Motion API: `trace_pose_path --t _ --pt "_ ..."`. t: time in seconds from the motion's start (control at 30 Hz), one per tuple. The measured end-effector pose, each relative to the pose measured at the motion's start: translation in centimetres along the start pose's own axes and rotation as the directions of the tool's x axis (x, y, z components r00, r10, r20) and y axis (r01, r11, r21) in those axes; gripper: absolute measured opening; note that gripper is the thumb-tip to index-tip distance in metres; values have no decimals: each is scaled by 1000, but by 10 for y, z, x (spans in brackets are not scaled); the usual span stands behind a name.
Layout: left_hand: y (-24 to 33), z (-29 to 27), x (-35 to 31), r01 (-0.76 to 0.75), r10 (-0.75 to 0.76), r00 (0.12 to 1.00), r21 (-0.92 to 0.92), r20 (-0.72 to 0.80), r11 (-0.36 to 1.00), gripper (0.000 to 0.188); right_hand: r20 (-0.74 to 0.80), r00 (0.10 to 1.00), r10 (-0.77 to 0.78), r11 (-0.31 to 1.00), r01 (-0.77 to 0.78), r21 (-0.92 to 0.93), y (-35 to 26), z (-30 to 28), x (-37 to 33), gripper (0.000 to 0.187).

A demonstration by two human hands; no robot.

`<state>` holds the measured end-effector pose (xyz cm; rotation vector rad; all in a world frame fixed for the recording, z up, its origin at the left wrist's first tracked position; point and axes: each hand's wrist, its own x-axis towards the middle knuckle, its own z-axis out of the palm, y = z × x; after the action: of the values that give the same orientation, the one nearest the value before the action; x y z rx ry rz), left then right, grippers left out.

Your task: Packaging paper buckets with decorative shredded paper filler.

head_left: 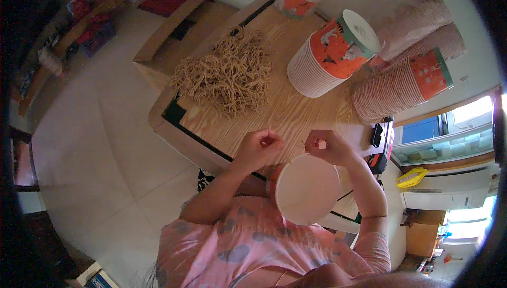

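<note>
A paper bucket (309, 192), white inside with an orange outer wall, rests tilted at my lap against the table edge, its open mouth facing up. My left hand (259, 149) is closed in a pinch above the bucket's left rim; what its fingers hold, if anything, is too small to make out. Over the upper right rim, my right hand (328, 148) is also closed, and a short, thin strand of cord sticks out at its fingertips. Ahead on the table lies a tangled heap of tan twisted cords (227, 71).
Nested orange-and-white paper buckets (332, 58) stand upside down on the wooden table (211, 129). More stacks, some wrapped in plastic (414, 21), lean at the right and back. An open cardboard box (185, 29) adjoins the table's far left. Dark items (377, 135) lie at the right edge.
</note>
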<state>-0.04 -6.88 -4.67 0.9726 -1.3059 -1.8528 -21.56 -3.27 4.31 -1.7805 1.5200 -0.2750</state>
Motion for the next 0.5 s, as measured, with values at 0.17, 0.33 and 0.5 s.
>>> trace_pose_path --t 0.17,0.33,0.5 --pt "10 5 2 -62 56 981 24 183 998 24 40 993 107 989 -110 98 0 1 -7 9" --pt "7 19 12 -125 87 943 99 321 987 24 25 1000 14 988 -17 153 2 8 -8 11" --pt "-12 21 15 -164 109 940 149 324 975 20 47 964 261 898 -260 355 11 18 -24 17"
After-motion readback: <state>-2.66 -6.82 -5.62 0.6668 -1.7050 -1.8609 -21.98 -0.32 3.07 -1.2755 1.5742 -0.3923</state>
